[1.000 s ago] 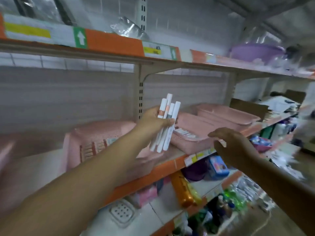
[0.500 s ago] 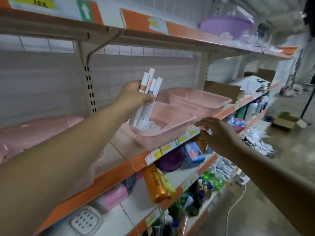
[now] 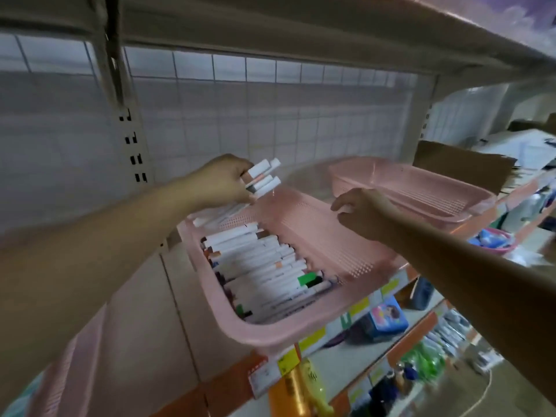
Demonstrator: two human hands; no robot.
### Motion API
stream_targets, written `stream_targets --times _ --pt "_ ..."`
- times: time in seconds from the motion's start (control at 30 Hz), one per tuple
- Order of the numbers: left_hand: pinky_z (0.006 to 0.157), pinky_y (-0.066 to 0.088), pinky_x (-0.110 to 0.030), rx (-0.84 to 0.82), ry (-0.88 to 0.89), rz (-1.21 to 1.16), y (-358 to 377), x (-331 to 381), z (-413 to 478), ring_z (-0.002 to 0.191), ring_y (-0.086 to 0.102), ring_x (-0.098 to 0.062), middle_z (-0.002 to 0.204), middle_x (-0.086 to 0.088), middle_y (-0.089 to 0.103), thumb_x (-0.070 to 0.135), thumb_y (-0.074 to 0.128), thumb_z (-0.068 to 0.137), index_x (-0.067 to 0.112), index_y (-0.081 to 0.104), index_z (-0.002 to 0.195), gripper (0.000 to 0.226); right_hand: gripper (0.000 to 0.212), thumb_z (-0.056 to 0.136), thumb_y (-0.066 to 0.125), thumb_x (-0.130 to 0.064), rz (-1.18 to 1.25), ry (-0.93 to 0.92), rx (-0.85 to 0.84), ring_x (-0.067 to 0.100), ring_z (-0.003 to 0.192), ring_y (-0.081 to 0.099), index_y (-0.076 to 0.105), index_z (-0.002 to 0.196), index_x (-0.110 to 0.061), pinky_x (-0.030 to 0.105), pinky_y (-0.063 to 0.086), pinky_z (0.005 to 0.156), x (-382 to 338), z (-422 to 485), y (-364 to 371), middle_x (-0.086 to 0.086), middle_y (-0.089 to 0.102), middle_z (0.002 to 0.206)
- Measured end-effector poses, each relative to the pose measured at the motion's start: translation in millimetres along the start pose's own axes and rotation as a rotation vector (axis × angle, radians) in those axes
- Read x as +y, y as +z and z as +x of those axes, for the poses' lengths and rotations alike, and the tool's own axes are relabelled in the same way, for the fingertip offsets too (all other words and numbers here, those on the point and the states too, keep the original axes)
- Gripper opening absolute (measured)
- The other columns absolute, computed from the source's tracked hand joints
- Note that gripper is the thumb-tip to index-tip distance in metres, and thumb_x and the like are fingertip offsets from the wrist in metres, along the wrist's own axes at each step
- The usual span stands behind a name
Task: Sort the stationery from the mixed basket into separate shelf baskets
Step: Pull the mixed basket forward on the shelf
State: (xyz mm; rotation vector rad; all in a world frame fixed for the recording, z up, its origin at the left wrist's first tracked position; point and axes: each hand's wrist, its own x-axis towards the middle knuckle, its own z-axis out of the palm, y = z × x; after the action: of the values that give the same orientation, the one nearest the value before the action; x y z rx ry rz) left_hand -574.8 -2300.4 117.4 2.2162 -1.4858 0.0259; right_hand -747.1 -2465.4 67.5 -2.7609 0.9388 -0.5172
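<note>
My left hand (image 3: 224,182) grips a bundle of white markers (image 3: 263,179), tilted with their lower ends over the far left corner of a pink shelf basket (image 3: 331,233). Several white markers with coloured caps (image 3: 261,269) lie in a row inside that basket. My right hand (image 3: 362,212) hovers over the basket's right half, fingers loosely curled and holding nothing that I can see. A second pink basket (image 3: 421,188) stands further right on the same shelf and looks bare inside.
Another pink basket (image 3: 69,365) sits at the lower left edge of view. A cardboard box (image 3: 460,167) stands behind the right basket. Lower shelves hold an orange bottle (image 3: 296,389), a blue pencil case (image 3: 388,320) and other goods. The upper shelf (image 3: 301,25) hangs overhead.
My view has moved in close over the marker basket. My left hand has lowered the marker bundle to the basket's far corner. My right hand has risen from the shelf edge to above the basket.
</note>
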Motion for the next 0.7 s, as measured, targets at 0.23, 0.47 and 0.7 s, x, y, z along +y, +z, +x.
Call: stream_targets --times 0.23,0.47,0.7 --pt "0.07 0.032 -0.025 -0.139 -0.036 0.281 42 -34 39 0.097 0.051 -0.021 0.105 -0.006 0.058 0.011 0.058 0.087 0.006 0.058 0.113 0.026 0.045 0.09 0.053 -0.017 -0.071 -0.184 -0.203 0.016 0.126 0.043 0.048 0.134 -0.022 0.023 0.033 0.099 -4 58 33 -0.003 0.044 0.141" --pt "0.073 0.038 -0.028 -0.083 -0.212 0.41 80 -54 50 0.098 0.056 -0.026 0.11 -0.011 0.059 -0.002 0.045 0.087 0.009 0.055 0.111 0.029 0.045 0.093 0.048 -0.025 -0.267 -0.382 -0.353 0.014 0.134 0.029 0.041 0.138 -0.027 0.026 0.03 0.102 -5 84 32 -0.005 0.037 0.145" --pt "0.069 0.036 -0.025 -0.14 -0.329 0.396 90 -61 53 0.092 0.053 -0.022 0.109 -0.008 0.058 0.011 0.046 0.094 0.007 0.052 0.117 0.024 0.045 0.092 0.048 -0.024 -0.38 -0.465 -0.379 0.025 0.141 0.013 0.044 0.137 -0.027 0.039 0.027 0.106 -3 94 50 -0.003 0.039 0.142"
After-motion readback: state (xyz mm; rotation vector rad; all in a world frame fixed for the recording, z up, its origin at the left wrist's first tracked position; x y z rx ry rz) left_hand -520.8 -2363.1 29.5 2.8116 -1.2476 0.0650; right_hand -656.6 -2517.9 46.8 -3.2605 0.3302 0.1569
